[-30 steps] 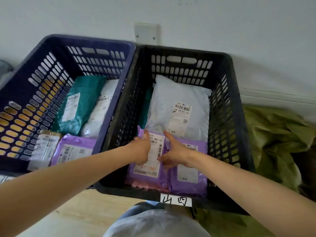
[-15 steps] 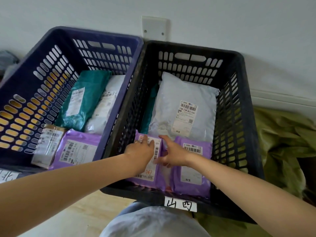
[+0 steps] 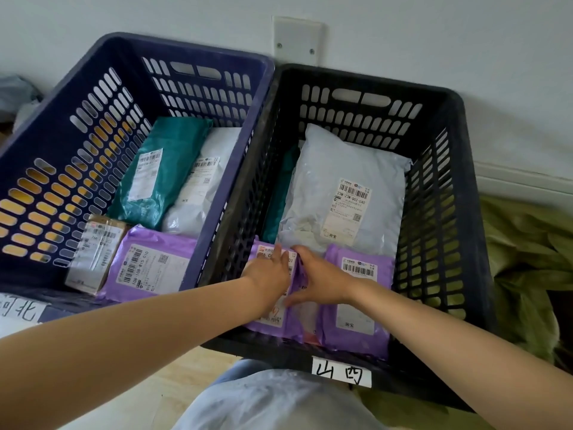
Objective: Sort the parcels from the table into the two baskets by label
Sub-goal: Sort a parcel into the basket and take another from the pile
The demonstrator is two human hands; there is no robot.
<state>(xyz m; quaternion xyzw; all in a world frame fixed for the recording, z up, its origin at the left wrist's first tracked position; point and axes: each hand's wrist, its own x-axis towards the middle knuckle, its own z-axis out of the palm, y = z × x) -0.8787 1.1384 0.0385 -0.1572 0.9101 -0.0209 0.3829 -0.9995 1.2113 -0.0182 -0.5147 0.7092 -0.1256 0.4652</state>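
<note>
The blue slotted plastic basket (image 3: 93, 125) on the left holds a teal plastic mailer (image 3: 167, 156), a white plastic mailer (image 3: 201, 193), a small brown taped carton (image 3: 93, 252) and a labelled purple mailer (image 3: 148, 268). In the black slotted plastic basket (image 3: 446, 212) beside it, the left hand (image 3: 269, 274) lies flat, fingers straight, on a purple parcel (image 3: 269, 322) by the near wall. The right hand (image 3: 319, 277), fingers extended and thumb spread, presses that parcel's right edge, just beside a second purple parcel (image 3: 359, 305) and in front of a large grey-white mailer (image 3: 341, 187)
</note>
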